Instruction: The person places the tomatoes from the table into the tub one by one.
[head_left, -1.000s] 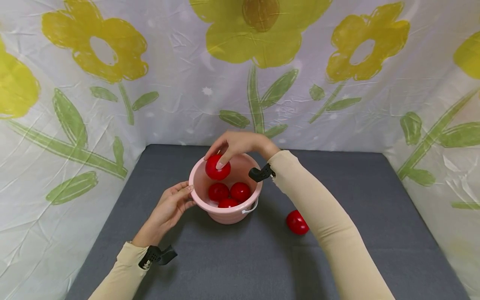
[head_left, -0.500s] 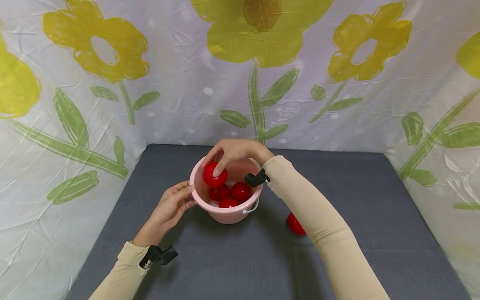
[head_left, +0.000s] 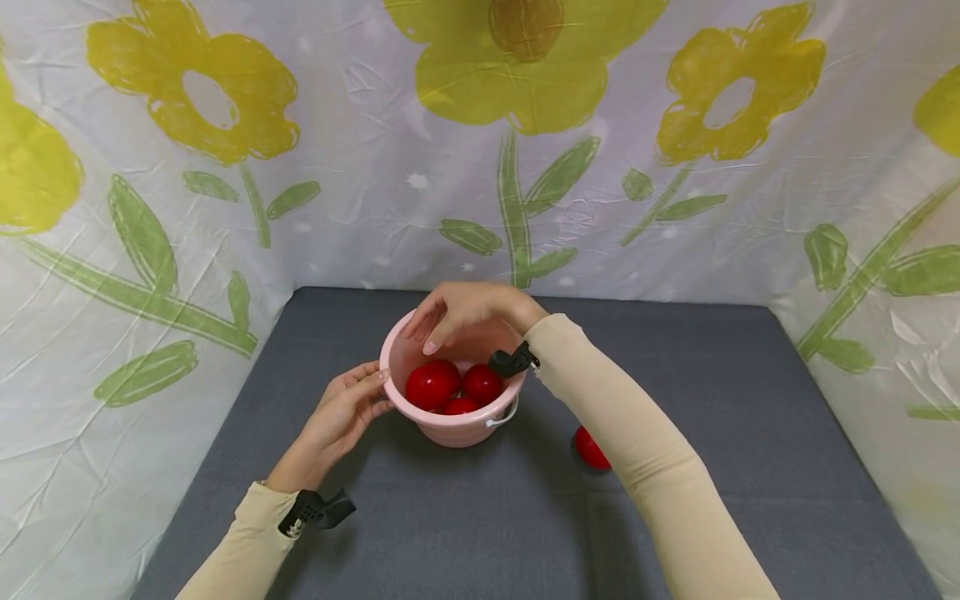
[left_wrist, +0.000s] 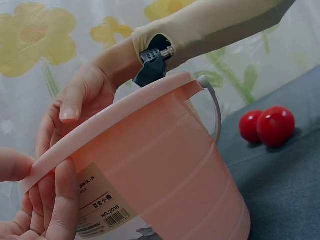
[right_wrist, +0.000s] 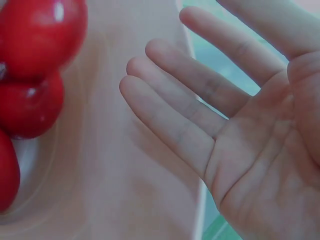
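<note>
A pink bucket (head_left: 459,432) stands on the table, tipped slightly in the left wrist view. My left hand (head_left: 347,417) pinches its rim on the left side, thumb (left_wrist: 15,164) outside and fingers (left_wrist: 64,200) along the wall. Over the bucket's far side hovers my right hand (head_left: 472,307), fingers spread and holding nothing. Below it several glossy red balls (head_left: 432,385) lie piled inside; the right wrist view shows one ball (right_wrist: 42,35) resting on others, well apart from the spread fingers (right_wrist: 165,125).
Two more red balls (left_wrist: 276,126) lie on the dark grey tablecloth (head_left: 480,533) right of the bucket, partly behind the right forearm (head_left: 645,450) in the head view. A white handle (head_left: 501,417) hangs at the bucket's side. A flowered curtain (head_left: 360,167) encloses the table.
My right hand lowered a red ball into the bucket and let go of it; the ball now rests on the pile. The left hand has kept its grip on the rim.
</note>
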